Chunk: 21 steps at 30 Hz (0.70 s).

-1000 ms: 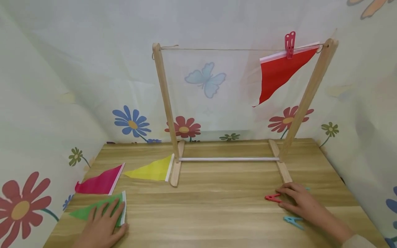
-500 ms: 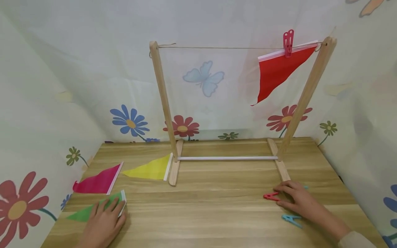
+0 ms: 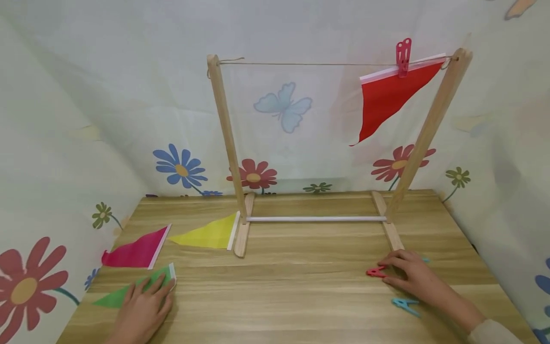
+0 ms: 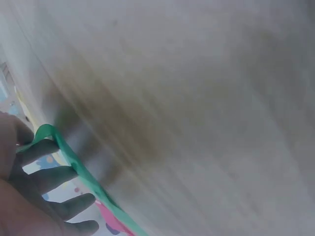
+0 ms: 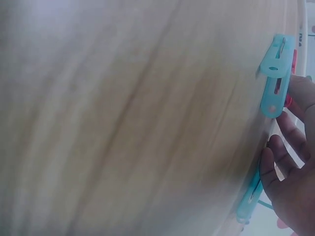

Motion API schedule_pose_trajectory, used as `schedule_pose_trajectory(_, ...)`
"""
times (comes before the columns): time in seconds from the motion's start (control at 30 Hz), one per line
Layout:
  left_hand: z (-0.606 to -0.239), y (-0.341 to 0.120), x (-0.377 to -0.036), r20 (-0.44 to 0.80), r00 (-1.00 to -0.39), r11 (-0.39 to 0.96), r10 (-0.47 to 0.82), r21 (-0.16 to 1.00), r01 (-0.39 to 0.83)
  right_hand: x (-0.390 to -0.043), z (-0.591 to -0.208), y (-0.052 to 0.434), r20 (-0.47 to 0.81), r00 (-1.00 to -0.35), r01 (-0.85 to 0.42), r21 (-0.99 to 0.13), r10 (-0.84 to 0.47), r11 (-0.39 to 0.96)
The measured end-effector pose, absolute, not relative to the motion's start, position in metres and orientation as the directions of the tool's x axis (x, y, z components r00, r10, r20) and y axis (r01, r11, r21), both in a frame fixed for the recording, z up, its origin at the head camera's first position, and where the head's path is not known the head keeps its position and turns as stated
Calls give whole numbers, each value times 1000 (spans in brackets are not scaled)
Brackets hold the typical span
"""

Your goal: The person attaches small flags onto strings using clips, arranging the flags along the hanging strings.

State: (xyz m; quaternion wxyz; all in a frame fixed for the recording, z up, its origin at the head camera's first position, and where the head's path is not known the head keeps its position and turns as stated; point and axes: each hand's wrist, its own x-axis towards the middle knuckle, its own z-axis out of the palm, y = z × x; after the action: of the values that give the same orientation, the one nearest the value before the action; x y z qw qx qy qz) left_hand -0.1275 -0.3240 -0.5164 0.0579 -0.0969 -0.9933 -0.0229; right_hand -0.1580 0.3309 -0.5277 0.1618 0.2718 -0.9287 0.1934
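1. Flower-and-butterfly printed cloth (image 3: 86,95) formed the backdrop on three sides of a wooden table (image 3: 301,286).
2. A wooden frame (image 3: 225,143) stood at the back of the table, with a string (image 3: 309,64) stretched between its two posts and a white rod (image 3: 315,219) joining its feet.
3. A red pennant (image 3: 386,100) hung from the string near the right post, fastened by a pink peg (image 3: 403,56).
4. A yellow pennant (image 3: 210,235) and a magenta pennant (image 3: 137,252) lay flat on the table, left of the frame.
5. A green pennant (image 3: 133,291) lay near the table's front left corner; the left hand (image 3: 142,313) pressed it with straight, spread fingers, a flat grip that closed on nothing.
6. The right hand (image 3: 412,277) rested on the table in front of the frame's right foot, its fingertips touching a red peg (image 3: 375,273); whether the grip pinched the peg could not be told.
7. A blue peg (image 3: 404,306) lay just beside the right wrist.
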Motion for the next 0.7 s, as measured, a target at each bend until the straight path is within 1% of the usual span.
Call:
schedule_pose_trajectory(0.2,-525,-325,-124,237,-944,973,228,-18,230,-157,-524,328,388,-818,-547,-290,-426,785)
schedule_pose_trajectory(0.47,-526,-321,-119,368,-903,973,220,-22,229,-158,-522,323,384,-833,-528,-334,-399,781)
schedule_pose_trajectory(0.6,-520,-320,-120,465,-853,965,238,-11,264,-156,-521,323,348,-862,-488,-372,-369,790)
schedule_pose_trajectory(0.7,-512,-317,-121,525,-816,955,240,23,296,-155,-520,323,329,-879,-461,-410,-344,787)
